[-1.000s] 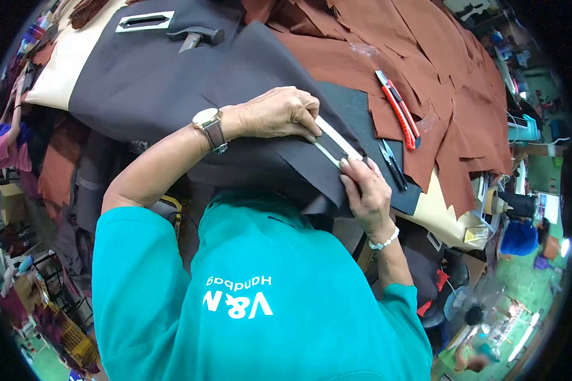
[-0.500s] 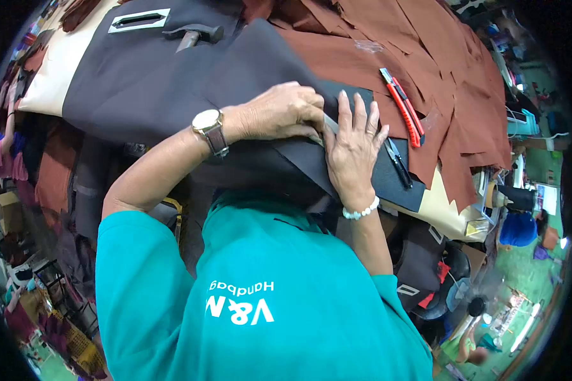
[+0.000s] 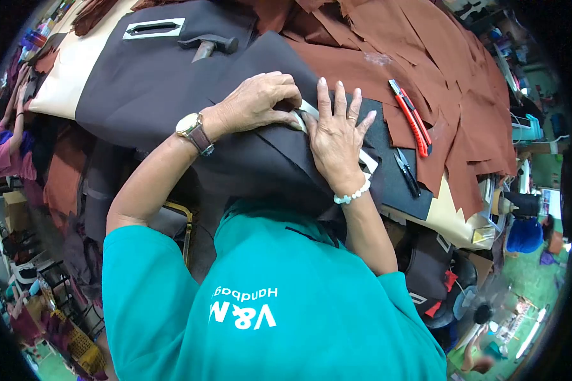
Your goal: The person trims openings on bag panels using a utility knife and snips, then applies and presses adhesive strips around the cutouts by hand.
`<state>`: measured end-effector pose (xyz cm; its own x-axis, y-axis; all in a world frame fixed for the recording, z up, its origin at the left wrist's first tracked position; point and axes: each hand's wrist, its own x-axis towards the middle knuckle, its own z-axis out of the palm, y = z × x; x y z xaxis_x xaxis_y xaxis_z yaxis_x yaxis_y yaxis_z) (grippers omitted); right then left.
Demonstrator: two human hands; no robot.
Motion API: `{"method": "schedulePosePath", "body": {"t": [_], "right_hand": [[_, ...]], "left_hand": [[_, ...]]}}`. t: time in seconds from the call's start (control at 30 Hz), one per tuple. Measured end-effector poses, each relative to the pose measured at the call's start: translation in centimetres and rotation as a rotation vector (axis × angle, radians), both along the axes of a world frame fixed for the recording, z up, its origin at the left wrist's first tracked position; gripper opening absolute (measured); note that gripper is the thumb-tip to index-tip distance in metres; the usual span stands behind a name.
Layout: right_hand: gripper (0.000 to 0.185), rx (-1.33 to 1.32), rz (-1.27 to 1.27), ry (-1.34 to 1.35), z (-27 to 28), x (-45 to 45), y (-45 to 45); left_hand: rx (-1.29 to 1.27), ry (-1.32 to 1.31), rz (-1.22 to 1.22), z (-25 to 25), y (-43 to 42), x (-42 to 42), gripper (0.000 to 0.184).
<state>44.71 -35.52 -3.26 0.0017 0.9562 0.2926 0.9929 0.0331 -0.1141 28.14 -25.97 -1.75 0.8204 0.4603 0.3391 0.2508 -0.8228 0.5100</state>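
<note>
My left hand (image 3: 257,105), with a watch on its wrist, has its thumb and fingers pinched at the end of a white strip (image 3: 367,162) on the dark sheet material (image 3: 171,95). Part of that strip is hidden beneath my right hand (image 3: 338,143), which lies flat with fingers spread and wears a beaded bracelet. Folds of the dark sheet bunch up under both hands. To the right of my right hand, small black thread snips (image 3: 407,173) rest on a black board (image 3: 388,136). Just beyond lies a red utility knife (image 3: 412,119).
A hammer (image 3: 210,44) and a white slotted frame (image 3: 154,28) lie on the dark sheet at the back. Brown sheets (image 3: 426,57) are heaped at the right. Another person's arm (image 3: 18,117) shows at far left, and a fan (image 3: 483,312) at lower right.
Both hands have shifted slightly left. More of the white strip now shows at my left fingertips and beside my right wrist. The view has shifted a little.
</note>
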Motion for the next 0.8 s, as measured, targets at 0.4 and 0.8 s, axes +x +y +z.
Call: {"method": "schedulePosePath", "body": {"t": [0.4,0.8], "right_hand": [[0.065,0.035,0.064,0.044,0.2,-0.6,0.5],[0.066,-0.353,0.205,0.408,5.5,1.6,4.9]], "left_hand": [[0.084,-0.018,0.085,-0.7,-0.4,-1.1,0.033],[0.283,-0.212,0.424,-0.3,-5.4,-0.1,0.043]]}}
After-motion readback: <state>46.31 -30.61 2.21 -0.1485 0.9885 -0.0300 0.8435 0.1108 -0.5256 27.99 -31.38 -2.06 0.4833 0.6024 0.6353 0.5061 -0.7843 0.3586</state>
